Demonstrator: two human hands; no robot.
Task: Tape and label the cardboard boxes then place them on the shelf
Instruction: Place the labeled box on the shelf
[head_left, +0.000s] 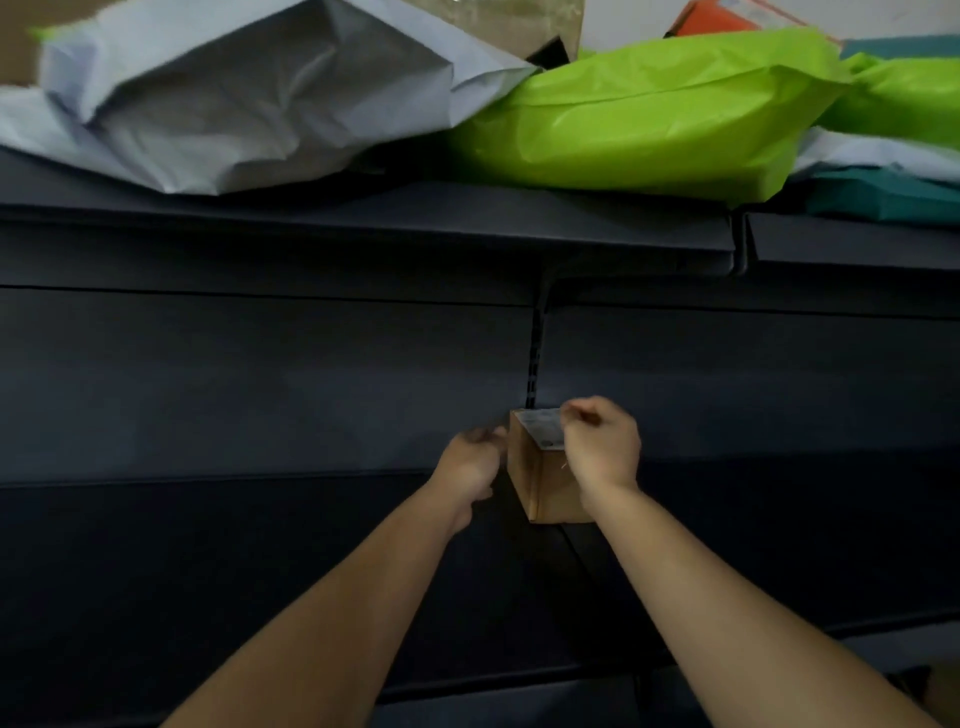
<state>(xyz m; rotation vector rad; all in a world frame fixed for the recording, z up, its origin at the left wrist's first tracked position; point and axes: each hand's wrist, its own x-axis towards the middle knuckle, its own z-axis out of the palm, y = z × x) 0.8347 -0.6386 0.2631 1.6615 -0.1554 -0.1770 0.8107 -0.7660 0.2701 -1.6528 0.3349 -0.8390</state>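
Curled-fingered left hand (470, 460) and right hand (602, 447) flank cardboard box (540, 480), grip unclear, below shelf (363, 228) bearing bags (649, 114).

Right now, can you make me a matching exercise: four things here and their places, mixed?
1. small brown cardboard box
2. lime green plastic bag
3. pale grey plastic bag
4. white paper label

A. dark upper shelf, left
B. on the box top
C. between left hand and right hand
D. upper shelf, beside grey bag

Pairs: 1-C, 2-D, 3-A, 4-B.

Grey bag (234, 104) beside green bag (649, 114)
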